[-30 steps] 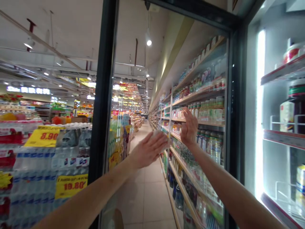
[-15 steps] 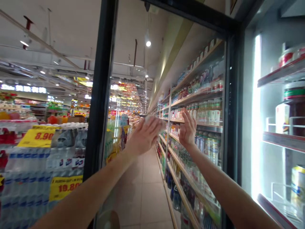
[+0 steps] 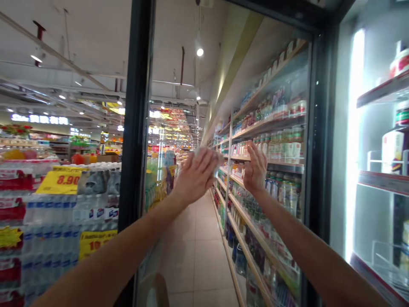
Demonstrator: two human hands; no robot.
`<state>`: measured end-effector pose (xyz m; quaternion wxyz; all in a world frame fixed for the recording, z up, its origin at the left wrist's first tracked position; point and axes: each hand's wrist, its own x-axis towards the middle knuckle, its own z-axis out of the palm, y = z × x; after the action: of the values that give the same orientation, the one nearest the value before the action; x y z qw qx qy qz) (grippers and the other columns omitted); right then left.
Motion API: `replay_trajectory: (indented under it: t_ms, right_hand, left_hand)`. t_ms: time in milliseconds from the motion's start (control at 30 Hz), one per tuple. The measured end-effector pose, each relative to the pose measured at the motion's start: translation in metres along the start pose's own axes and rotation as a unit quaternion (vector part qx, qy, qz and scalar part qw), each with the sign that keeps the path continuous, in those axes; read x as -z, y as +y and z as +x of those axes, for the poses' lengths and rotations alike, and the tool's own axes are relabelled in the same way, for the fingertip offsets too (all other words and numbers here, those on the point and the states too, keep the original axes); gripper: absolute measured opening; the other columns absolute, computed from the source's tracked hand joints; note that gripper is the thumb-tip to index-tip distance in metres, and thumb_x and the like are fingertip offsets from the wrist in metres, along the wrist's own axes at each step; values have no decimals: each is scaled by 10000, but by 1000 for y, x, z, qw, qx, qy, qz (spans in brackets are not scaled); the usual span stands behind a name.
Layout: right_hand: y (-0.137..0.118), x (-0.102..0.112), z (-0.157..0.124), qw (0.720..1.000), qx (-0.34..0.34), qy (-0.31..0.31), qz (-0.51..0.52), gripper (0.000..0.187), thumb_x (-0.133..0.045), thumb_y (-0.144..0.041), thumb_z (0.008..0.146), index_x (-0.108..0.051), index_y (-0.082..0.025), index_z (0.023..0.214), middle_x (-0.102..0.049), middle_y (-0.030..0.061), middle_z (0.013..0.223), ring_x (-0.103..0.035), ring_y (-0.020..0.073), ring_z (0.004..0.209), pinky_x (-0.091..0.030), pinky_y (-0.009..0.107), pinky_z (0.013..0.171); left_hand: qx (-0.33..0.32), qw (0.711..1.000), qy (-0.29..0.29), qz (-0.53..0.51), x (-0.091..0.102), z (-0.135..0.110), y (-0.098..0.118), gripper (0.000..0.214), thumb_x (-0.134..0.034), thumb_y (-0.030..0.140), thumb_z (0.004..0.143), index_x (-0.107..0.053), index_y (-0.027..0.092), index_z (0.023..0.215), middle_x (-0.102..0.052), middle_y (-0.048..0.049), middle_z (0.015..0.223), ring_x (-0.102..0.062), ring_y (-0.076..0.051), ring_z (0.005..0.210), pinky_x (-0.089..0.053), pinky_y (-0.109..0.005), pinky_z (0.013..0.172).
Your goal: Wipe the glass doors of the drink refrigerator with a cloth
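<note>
My left hand [image 3: 196, 175] reaches up in front of the glass door [image 3: 179, 264] with its fingers laid over a crumpled white cloth [image 3: 200, 152]. The cloth is mostly hidden under the fingers, and its exact material is hard to make out. To the right, my right hand [image 3: 255, 168] is raised beside the same pane, fingers pointing up and somewhat apart, with nothing visible in it. I cannot tell whether its palm touches the glass. A dark door frame [image 3: 136, 128] borders the pane.
Lit cooler shelves [image 3: 383, 181] with bottles and cans stand at the right. Stacked water bottles [image 3: 47, 213] with yellow price signs [image 3: 62, 181] are at the left. Drink shelves [image 3: 271, 121] and a tiled floor [image 3: 182, 238] show in the glass.
My left hand and the cloth have moved slightly up. The view has shifted a little, so the door's right frame and the cooler appear farther right. My right hand stays raised.
</note>
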<state>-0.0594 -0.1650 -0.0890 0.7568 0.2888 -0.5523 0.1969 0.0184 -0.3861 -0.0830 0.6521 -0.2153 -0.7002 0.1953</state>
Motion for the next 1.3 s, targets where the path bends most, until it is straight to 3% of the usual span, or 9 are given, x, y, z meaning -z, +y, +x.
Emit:
replay_trajectory:
  t_ms: [100,267,433,600,767,933,1067,1233,1300]
  right_hand:
    - [0,0,0,1000,5,9,0,488,-298,-230,894,-379,-231,1375,-466,91,1390,-408,195,1308,-300,435,1064]
    - [0,-1,0,1000,7,14,-2,487,-310,-227,892,-381,-230,1373,-470,100,1386,-412,196,1305,-312,435,1055]
    - [0,-1,-1,1000,-3,1,-10,488,-305,-231,890,-387,-233,1371,-460,92,1394,-414,194,1303,-300,429,1065]
    - [2,-2,-2,1000,-1,4,-14,485,-314,-244,889,-393,-221,1367,-464,106,1387,-418,203,1298,-304,434,1062]
    - [3,-2,-2,1000,2,6,-14,491,-313,-243,884,-392,-231,1369,-461,93,1390,-423,205,1292,-305,429,1061]
    - [3,-3,-2,1000,-2,4,-25,486,-295,-247,888,-400,-220,1362,-478,99,1373,-419,202,1297,-304,427,1064]
    - [3,-3,-2,1000,7,2,-21,484,-294,-250,890,-395,-216,1362,-475,105,1375,-412,199,1303,-303,432,1061]
    - [1,-2,-2,1000,-1,6,-23,480,-297,-245,888,-401,-217,1356,-490,108,1361,-415,193,1301,-301,433,1061]
    - [0,-1,-1,1000,1,9,-17,478,-294,-242,889,-406,-213,1352,-491,113,1360,-418,196,1299,-302,436,1060]
  left_hand:
    - [-71,997,-16,-16,0,4,-5,484,-353,369,916,-356,209,1372,-376,-43,1451,-255,-201,1376,-167,-416,1142]
    - [149,988,49,5,0,19,-25,522,-380,372,903,-355,144,1372,-314,-132,1473,-201,-282,1391,-166,-502,1122]
    - [-59,998,-20,-22,0,17,-27,485,-357,366,914,-342,230,1379,-368,-34,1456,-238,-202,1383,-167,-427,1142]
    - [148,988,44,0,5,25,-41,516,-352,366,909,-347,155,1381,-307,-123,1477,-193,-282,1393,-171,-504,1121]
    - [-32,999,-16,-24,5,24,-39,473,-356,371,914,-375,220,1361,-377,-40,1450,-239,-205,1382,-168,-419,1142]
    - [148,988,52,12,7,26,-47,495,-364,364,908,-381,156,1357,-325,-113,1470,-210,-272,1389,-177,-481,1126]
    - [-12,1000,-11,-16,6,27,-42,467,-350,369,916,-390,207,1352,-370,-48,1454,-236,-211,1384,-173,-425,1143]
    - [146,989,35,13,5,38,-39,492,-346,372,912,-400,148,1348,-328,-116,1468,-216,-277,1386,-185,-493,1126]
    - [91,996,21,7,2,35,-28,500,-353,377,910,-385,157,1357,-320,-106,1474,-197,-272,1393,-178,-488,1130]
